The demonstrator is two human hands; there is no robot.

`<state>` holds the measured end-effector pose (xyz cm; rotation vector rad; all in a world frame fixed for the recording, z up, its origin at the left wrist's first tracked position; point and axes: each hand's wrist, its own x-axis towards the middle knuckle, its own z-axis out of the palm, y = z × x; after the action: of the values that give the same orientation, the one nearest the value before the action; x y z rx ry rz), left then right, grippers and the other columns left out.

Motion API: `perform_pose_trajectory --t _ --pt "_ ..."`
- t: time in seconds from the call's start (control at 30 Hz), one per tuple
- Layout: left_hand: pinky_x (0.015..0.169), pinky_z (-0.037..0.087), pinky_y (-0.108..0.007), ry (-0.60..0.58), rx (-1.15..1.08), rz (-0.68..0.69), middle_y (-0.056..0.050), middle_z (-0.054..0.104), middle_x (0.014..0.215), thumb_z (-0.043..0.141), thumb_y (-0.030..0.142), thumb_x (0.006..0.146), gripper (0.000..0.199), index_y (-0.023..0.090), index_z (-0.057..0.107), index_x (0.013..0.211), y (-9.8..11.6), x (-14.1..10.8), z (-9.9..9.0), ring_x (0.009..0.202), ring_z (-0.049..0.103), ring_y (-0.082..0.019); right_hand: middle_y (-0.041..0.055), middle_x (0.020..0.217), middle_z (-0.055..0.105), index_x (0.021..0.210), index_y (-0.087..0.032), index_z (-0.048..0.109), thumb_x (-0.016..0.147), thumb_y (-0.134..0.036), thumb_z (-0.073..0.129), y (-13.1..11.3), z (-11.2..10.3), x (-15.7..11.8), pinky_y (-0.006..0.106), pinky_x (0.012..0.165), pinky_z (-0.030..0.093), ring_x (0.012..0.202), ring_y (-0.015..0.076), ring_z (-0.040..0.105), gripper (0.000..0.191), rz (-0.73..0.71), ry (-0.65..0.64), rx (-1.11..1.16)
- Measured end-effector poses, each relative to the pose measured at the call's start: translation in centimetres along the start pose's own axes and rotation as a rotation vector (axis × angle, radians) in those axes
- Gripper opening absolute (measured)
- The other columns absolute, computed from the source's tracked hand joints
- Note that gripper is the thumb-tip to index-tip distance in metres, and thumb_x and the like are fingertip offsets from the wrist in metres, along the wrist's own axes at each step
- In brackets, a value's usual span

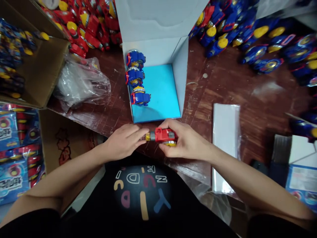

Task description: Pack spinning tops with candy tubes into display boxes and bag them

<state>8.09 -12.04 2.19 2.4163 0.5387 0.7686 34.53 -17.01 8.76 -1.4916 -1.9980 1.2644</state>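
Observation:
Just below an open box point(184, 76) with a bright blue bottom, my right hand point(182, 138) grips a red toy point(164, 135) with a yellow part underneath. At the toy's left end, my left hand point(127, 140) pinches a small gold and clear piece point(148, 136) that touches the toy's grey tip. Three blue toys point(135, 77) with red and yellow parts stand in a column along the box's left wall.
Red toys point(91, 28) are heaped behind on the left, blue toys point(232, 24) on the right. A cardboard box point(53, 66) and crumpled plastic bag point(79, 81) lie left. Flat clear bags point(226, 142) lie right, near printed boxes point(303, 175).

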Motion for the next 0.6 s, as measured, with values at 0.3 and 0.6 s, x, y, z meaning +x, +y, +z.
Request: perform_pose_trajectory --t 0.3,0.6 --pt "0.082 0.058 -0.027 -0.1 -0.22 -0.178 -0.008 0.072 0.111 0.058 0.03 0.113 0.029 0.017 0.059 0.138 -1.3 -0.4 -0.8 0.094 0.07 -0.016 0.0162 0.163 0.054 0.162 -0.032 0.049 0.087 -0.051 0.088 0.7 -1.8 -2.3 0.057 0.112 0.063 0.144 0.0354 0.062 0.086 -0.174 0.162 -0.202" --pt "0.083 0.053 -0.037 0.201 0.302 0.22 -0.01 0.079 0.113 0.074 0.03 0.105 0.049 0.014 0.059 0.148 -1.8 3.8 -1.8 0.095 0.071 -0.022 0.0064 0.113 0.083 0.144 -0.025 0.068 0.1 -0.056 0.072 -1.8 -5.8 -0.5 0.035 0.078 0.071 0.088 0.0194 0.08 0.054 0.198 0.255 0.208"
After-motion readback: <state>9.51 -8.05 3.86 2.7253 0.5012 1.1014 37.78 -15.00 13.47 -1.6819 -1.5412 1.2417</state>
